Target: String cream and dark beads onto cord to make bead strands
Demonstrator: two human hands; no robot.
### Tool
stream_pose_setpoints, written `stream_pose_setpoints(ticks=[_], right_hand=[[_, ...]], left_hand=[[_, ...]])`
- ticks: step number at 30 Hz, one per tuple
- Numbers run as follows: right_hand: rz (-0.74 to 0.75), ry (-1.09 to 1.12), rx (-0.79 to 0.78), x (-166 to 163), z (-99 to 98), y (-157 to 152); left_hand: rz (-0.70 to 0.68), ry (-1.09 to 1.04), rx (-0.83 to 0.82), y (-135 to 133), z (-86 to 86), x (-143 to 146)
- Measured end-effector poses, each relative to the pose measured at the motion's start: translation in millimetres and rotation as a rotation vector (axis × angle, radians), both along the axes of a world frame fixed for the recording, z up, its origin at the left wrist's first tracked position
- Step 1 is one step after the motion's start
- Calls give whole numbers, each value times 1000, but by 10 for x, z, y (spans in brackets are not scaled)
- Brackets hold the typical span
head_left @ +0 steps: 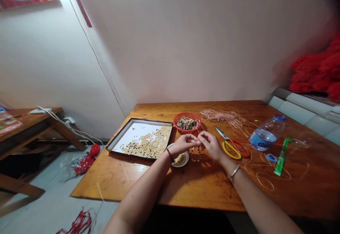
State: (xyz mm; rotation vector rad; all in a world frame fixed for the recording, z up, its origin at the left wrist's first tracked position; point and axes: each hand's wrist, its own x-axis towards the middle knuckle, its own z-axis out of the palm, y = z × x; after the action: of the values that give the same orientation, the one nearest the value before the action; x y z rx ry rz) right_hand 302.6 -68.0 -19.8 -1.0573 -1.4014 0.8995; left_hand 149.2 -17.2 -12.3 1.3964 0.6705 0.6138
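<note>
My left hand [186, 144] and my right hand [209, 144] meet above the table, thumbs and fingertips pinched together on a thin cord. From the fingers hangs a beaded bracelet [196, 160], a loop of pale and dark beads. Under my left hand is a small white bowl [187, 160] with pale beads in it, partly hidden by the wrist. Just beyond my hands stands a red plastic basket [175, 125] full of mixed pale and dark beads. Left of them, a black-edged tray [127, 130] holds many loose, mostly pale beads.
Scissors [230, 152] with yellow and red handles lie right of my right hand. Behind them is a tangle of pinkish cord [224, 117]. Farther right are a tilted water bottle [265, 135], a green tube-like packet [282, 158] and loose cord loops on the wooden table [207, 189].
</note>
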Motion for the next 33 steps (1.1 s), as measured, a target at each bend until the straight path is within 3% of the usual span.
stream_pose_setpoints(ticks=[10, 21, 26, 33], right_hand=[[-106, -147, -57, 101, -59, 98], [-113, -329, 6, 108, 23, 26], [-148, -389, 30, 118, -3, 37], [-110, -364, 10, 109, -10, 44]], left_hand=[[86, 99, 205, 50, -15, 7], [92, 260, 698, 17, 44, -26], [65, 286, 695, 20, 36, -20], [-20, 275, 533, 69, -42, 13]])
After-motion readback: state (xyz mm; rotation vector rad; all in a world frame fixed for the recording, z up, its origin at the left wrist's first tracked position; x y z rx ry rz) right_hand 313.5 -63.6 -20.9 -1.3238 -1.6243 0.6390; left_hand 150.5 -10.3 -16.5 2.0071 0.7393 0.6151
